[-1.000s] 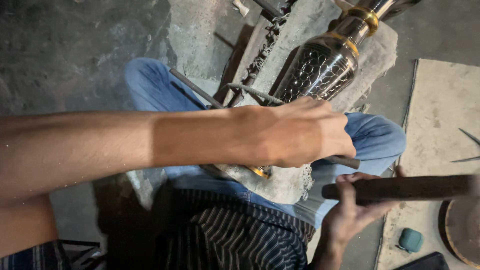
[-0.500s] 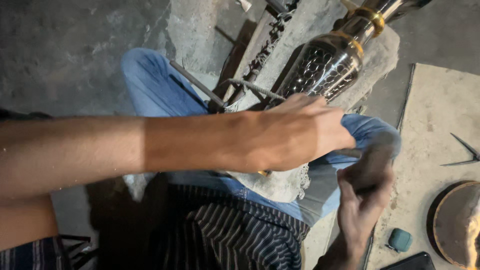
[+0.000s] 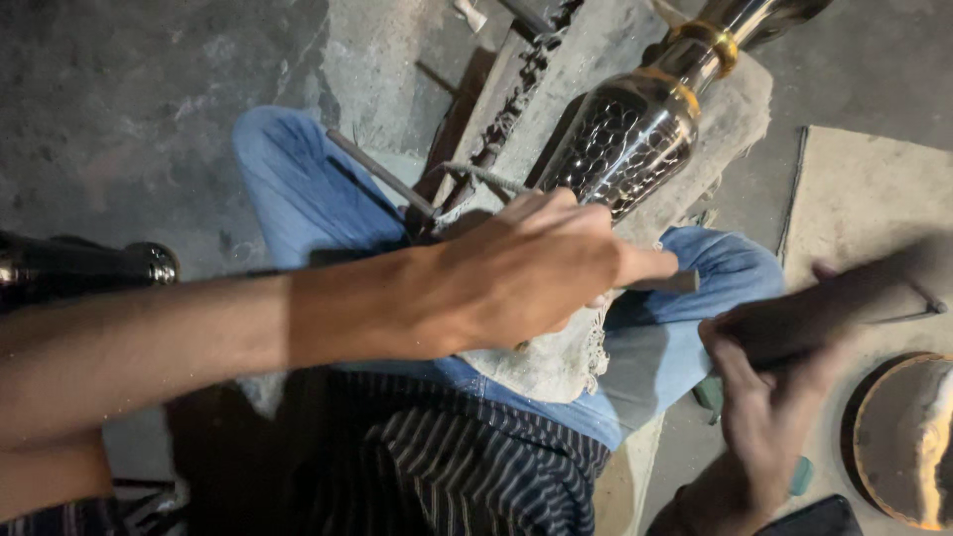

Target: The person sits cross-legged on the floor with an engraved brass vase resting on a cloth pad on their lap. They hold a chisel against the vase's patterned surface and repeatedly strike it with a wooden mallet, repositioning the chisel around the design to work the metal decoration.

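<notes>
A dark metal vase (image 3: 635,129) with a hammered pattern and gold bands lies tilted across a cloth-covered block (image 3: 725,109) above my lap. My left hand (image 3: 526,273) reaches over from the left and is closed on a thin metal punch (image 3: 665,282) near the vase's lower body, resting on a pale cloth (image 3: 551,362). My right hand (image 3: 764,407) at the lower right grips a dark wooden hammer handle (image 3: 834,303), which is blurred with motion and raised to the right of the vase.
My jeans-clad knees (image 3: 298,189) frame the work. Metal rods (image 3: 382,174) and a dark frame (image 3: 506,89) lie behind the vase. A round brass-rimmed dish (image 3: 908,447) sits at the lower right on a mat (image 3: 874,199). Another shiny dark vessel (image 3: 89,268) lies at the left.
The hammer handle dropped down toward my lap half a second ago and has now swung back up to the right. My left hand stays on the punch by the vase.
</notes>
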